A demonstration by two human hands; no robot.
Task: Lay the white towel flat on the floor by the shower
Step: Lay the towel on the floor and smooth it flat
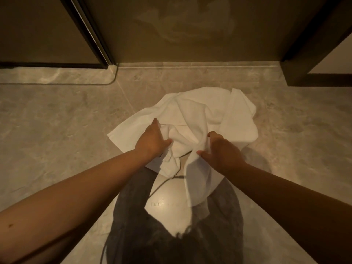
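Bunching a white towel in both hands, a person bends over the stone floor just in front of the shower glass. The risk from here, by the look of it, is a towel that lands creased or doubled. So much cloth is gathered at the middle that letting go now would likely leave a heap, and a pull from the centre rather than the edges could drag the far side under itself. The loose flap near the trousers may also catch underfoot. The left hand has its grip closed on a wad of folds, thumb tucked into the cloth; the right hand pinches a ridge beside it, fingers curled. The towel is plain, soft and thin-looking, heavily rumpled, its far half fanned out low over the floor, its near end hanging in a limp tongue. Whether the far edge touches the tile cannot be told.
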